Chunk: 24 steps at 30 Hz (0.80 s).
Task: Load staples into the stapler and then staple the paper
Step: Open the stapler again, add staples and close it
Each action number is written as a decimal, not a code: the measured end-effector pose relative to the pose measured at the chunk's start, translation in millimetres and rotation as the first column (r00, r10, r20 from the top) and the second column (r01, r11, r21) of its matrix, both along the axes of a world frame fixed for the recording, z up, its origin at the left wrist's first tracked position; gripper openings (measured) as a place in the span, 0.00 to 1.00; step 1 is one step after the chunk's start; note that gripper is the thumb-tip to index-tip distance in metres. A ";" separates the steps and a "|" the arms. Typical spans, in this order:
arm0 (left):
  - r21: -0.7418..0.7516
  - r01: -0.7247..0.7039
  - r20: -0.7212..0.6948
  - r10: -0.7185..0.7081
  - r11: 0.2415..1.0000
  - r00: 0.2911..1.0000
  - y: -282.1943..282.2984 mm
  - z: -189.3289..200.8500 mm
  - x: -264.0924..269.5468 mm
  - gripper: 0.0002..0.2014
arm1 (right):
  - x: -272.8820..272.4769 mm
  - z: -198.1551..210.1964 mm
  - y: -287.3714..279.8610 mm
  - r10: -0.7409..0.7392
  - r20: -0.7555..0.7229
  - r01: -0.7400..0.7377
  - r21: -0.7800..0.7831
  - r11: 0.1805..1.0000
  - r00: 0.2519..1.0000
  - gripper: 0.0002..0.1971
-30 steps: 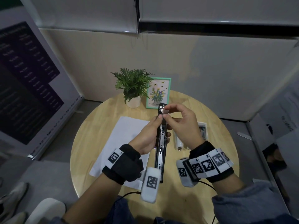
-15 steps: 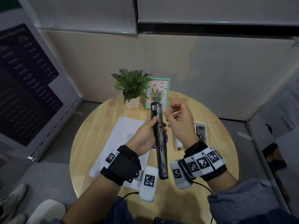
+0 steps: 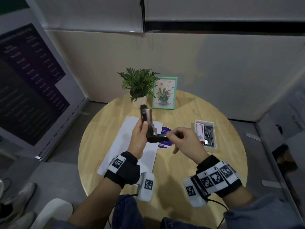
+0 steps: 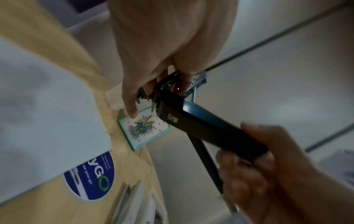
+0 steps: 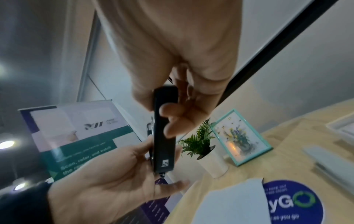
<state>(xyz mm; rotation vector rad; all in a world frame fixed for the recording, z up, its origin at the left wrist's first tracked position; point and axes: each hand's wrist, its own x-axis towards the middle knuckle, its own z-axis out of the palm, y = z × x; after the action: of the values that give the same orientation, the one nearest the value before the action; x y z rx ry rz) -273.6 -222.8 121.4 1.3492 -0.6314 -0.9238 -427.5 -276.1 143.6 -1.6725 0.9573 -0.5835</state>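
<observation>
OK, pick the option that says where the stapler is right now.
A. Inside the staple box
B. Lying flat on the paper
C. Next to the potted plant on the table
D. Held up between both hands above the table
D: the stapler is off the table, swung open, the left hand gripping one arm and the right hand holding the other.

- I see a round wooden table (image 3: 222,154) standing in a corner, close to pale beige wall panels (image 3: 214,76).
- Above the panels runs a grey upper wall (image 3: 99,12) with a dark horizontal strip (image 3: 231,27).
- On my left a big poster board (image 3: 29,83) leans, dark purple with rows of small text.
- The floor (image 3: 69,142) is grey.
- At the table's far edge I make out a potted fern (image 3: 139,83) beside a teal picture frame (image 3: 165,93).
- The light is dim.
</observation>
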 end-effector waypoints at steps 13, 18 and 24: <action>0.136 0.518 -0.018 -0.521 0.844 0.853 11.6 6.0 -22.3 0.13 | 21.7 -6.5 2.5 -0.350 0.175 0.208 0.537 0.818 0.920 0.36; 0.402 0.391 0.267 -0.514 0.828 0.815 6.2 -23.5 39.4 0.12 | 25.0 -18.3 3.1 -0.540 0.100 0.348 0.665 0.661 0.836 0.34; 0.721 -0.170 0.502 -0.337 0.672 0.797 0.3 -111.9 151.0 0.19 | 21.9 -34.9 5.7 -0.563 -0.077 0.516 0.517 0.683 0.823 0.35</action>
<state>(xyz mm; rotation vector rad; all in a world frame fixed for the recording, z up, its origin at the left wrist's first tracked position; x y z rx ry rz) -122.6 -222.4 9.4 2.4518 -0.8506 -0.8466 -405.6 -270.4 108.7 -0.8516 1.4168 -0.7003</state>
